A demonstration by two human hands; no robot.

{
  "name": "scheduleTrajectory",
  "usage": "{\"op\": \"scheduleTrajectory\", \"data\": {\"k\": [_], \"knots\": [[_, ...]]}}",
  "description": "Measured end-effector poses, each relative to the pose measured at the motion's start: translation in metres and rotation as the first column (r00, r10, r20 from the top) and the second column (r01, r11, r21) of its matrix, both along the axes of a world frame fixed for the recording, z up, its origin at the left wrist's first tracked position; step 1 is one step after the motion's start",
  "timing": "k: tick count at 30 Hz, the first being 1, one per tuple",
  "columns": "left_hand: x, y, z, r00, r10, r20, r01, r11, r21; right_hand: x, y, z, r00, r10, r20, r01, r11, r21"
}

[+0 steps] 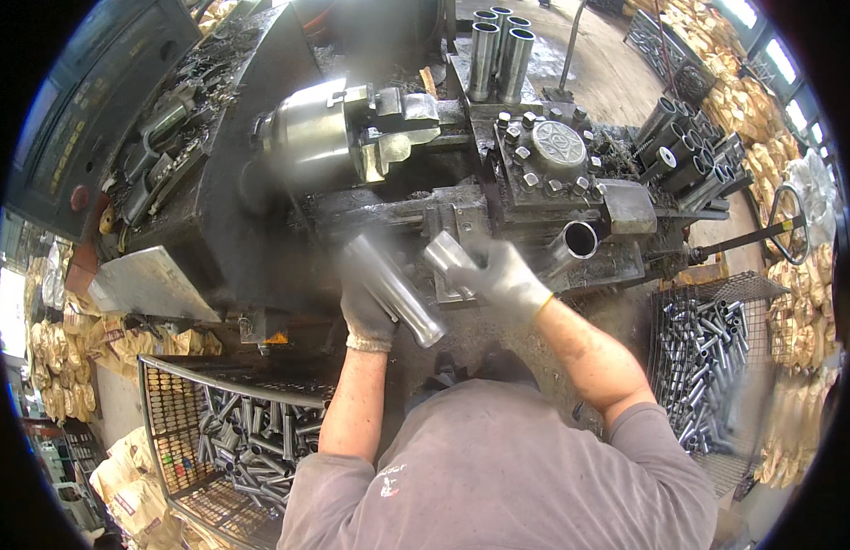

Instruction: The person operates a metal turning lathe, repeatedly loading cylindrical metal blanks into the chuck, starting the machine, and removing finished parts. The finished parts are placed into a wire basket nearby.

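In front of the lathe, my gloved left hand (pixel 365 316) grips a shiny metal tube (pixel 395 289), tilted with its lower end toward me. Beside it, my right hand (pixel 507 280), also gloved, has its fingers closed around a shorter-looking metal tube (pixel 443 249). Both tubes are smeared by motion, and their far ends are hard to make out. A further tube (pixel 572 249) leans on the carriage just right of my right hand, its round mouth facing up. Above my hands sits the lathe chuck (pixel 310 137), its jaws holding nothing I can make out.
A bolted tool post (pixel 558 145) stands right of the chuck. Several bright tubes (pixel 512 69) stand upright behind it; darker tubes (pixel 686 165) are bunched at the right. Wire baskets of metal tubes flank me, a left basket (pixel 173 449) and a right basket (pixel 750 286). A handle (pixel 750 240) juts out right.
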State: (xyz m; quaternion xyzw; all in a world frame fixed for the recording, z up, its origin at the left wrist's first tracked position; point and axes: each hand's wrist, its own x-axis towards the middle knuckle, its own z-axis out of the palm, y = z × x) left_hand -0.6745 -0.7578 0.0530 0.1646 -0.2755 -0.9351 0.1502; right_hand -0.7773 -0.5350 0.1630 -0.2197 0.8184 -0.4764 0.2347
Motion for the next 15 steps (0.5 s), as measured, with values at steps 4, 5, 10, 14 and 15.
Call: {"op": "scheduleTrajectory", "data": {"k": [4, 5, 10, 14, 15], "knots": [[-0.016, 0.048, 0.04, 0.997, 0.057, -0.044, -0.065, 0.978, -0.196, -0.016, -0.013, 0.017, 0.958, 0.256, 0.128, -0.283, 0.911, 0.301], [-0.02, 0.067, 0.07, 0.997, 0.06, -0.05, -0.071, 0.964, -0.255, -0.011, -0.016, 0.018, 0.974, 0.167, 0.151, -0.2, 0.949, 0.243], [-0.053, 0.054, 0.084, 0.941, -0.322, -0.101, 0.327, 0.945, 0.026, -0.013, 0.009, 0.088, 0.963, 0.06, 0.261, -0.07, 0.997, 0.032], [-0.144, 0.031, -0.022, 0.964, -0.221, 0.15, 0.232, 0.416, -0.879, -0.068, 0.007, 0.166, 0.793, 0.332, -0.51, -0.382, 0.924, 0.006], [-0.167, 0.048, 0.0, 0.925, -0.145, 0.351, 0.36, 0.625, -0.693, -0.096, 0.005, 0.176, 0.706, 0.342, -0.62, -0.34, 0.932, 0.127]]}}
